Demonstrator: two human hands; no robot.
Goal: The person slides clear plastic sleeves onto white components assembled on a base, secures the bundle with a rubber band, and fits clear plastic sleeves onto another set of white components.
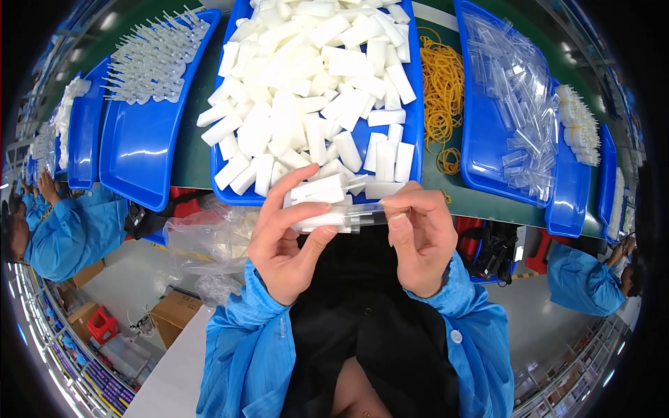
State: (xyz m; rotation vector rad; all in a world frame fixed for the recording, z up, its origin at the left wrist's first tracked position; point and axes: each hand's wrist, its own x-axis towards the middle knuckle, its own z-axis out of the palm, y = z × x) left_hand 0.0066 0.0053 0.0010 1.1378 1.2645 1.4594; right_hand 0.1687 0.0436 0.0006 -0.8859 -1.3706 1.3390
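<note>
My left hand (282,254) is closed around a small bundle of white blocks (319,188), with thin pale stems sticking out at their right end. My right hand (426,240) pinches a clear plastic sleeve (373,214) between thumb and fingers. The sleeve reaches left to the lower white block in the bundle; its left end seems to surround part of that piece, but how far is hard to see. Both hands are held just in front of a blue tray (417,157) heaped with loose white blocks (306,90).
At the left, a blue tray (132,153) holds upright white stemmed parts (157,59). Yellow rubber bands (442,83) lie right of the middle tray. Further right, another blue tray (481,164) contains clear sleeves (516,90). People in blue sleeves (77,226) sit at both sides.
</note>
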